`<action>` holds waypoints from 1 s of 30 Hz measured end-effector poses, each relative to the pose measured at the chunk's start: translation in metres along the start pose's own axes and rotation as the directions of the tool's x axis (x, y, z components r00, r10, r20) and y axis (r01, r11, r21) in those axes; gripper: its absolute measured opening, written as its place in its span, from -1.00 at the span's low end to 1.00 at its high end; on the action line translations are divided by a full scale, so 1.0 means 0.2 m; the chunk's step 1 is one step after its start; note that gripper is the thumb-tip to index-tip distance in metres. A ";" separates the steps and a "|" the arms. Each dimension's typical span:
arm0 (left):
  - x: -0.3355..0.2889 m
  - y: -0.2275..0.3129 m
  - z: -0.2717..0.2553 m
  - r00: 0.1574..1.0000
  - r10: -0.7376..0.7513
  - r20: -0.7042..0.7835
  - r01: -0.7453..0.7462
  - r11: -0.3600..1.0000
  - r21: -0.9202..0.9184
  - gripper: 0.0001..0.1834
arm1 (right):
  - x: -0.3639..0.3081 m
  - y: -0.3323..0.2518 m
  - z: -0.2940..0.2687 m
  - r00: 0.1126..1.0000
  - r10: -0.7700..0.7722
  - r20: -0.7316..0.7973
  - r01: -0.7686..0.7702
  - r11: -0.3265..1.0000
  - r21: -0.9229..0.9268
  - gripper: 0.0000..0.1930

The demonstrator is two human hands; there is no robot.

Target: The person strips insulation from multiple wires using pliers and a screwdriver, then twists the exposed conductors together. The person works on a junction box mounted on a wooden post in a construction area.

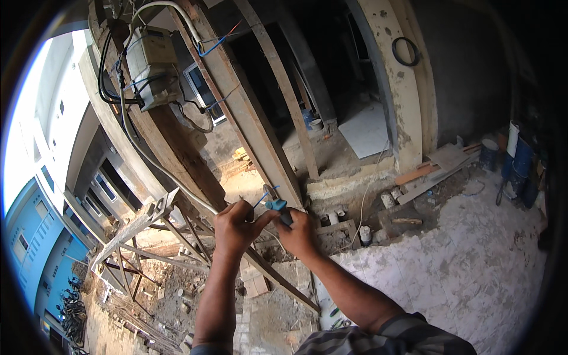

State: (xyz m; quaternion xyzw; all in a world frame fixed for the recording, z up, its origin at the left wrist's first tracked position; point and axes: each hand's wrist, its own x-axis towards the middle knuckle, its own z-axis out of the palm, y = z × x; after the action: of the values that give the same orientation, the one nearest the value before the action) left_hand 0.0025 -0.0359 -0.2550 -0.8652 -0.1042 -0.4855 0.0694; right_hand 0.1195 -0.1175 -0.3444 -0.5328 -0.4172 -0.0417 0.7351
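A thick light-grey cable [187, 190] runs down along the wooden post into my left hand [235, 223], whose fingers are closed round it. From that fist a thin blue wire [259, 202] sticks out toward the upper right. My right hand [297, 234] is wrapped round pliers [276, 205] with blue and black handles, their jaws pointing up beside the blue wire. Whether the jaws grip the wire is too small to tell. The left thumb reaches across close to the pliers' handles. Both hands are raised in front of me.
A grey meter box [155, 65] with loose black cables hangs on the wooden post [186, 151]. More bare-ended wires [219, 46] dangle at a second timber. A slanted wooden brace [278, 278] passes below my hands. Planks [435, 168] and drums [518, 168] stand at the right.
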 end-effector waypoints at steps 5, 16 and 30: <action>0.02 0.01 -0.03 0.998 0.025 0.049 -0.023 0.999 -0.042 -0.38 | 0.03 0.00 -0.09 0.990 -0.030 0.135 0.043 0.994 -0.098 -0.66; 0.00 0.00 -0.12 0.956 0.221 0.193 -0.239 0.968 0.075 -0.43 | -0.01 -0.09 -0.24 0.911 0.140 0.388 -0.051 0.972 -0.229 -0.62; 0.04 0.02 -0.21 0.987 0.007 0.162 0.035 0.965 -0.259 -0.52 | 0.00 -0.03 0.05 0.969 -0.238 0.068 0.224 0.960 0.166 -0.88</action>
State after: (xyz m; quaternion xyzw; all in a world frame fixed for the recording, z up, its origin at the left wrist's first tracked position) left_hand -0.0266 -0.0483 -0.2258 -0.9025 -0.0508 -0.4238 -0.0574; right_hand 0.1110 -0.1114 -0.3386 -0.4222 -0.5103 -0.0710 0.7458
